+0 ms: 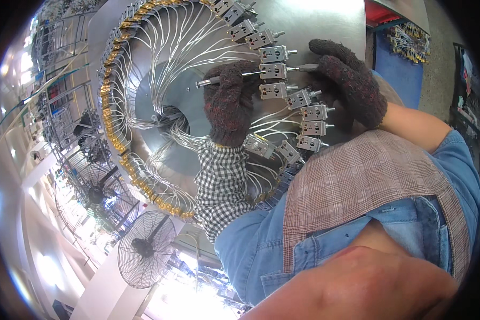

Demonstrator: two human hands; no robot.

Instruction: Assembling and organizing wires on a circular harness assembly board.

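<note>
My left hand (229,106), in a dark knitted glove, is closed around a slim metal rod tool (208,81) with a flared end on the left. Its thin tip reaches the near-side face of a small metal box (273,71) with round cutouts. Opposite, my right hand (352,80), gloved alike, has its fingers closed on a grey tapered piece (308,68) that meets the stud on that box's right side. Similar metal boxes (273,90) sit in a curved row above and below it. White wires (181,58) run from the ring toward the centre.
A large round metal fixture carries the ring of yellow-brown connectors (106,101). A standing fan (146,249) is at lower left, with wire racks (64,96) beyond. At upper right, a bundle of wired parts (409,42) hangs beside a blue panel (405,80).
</note>
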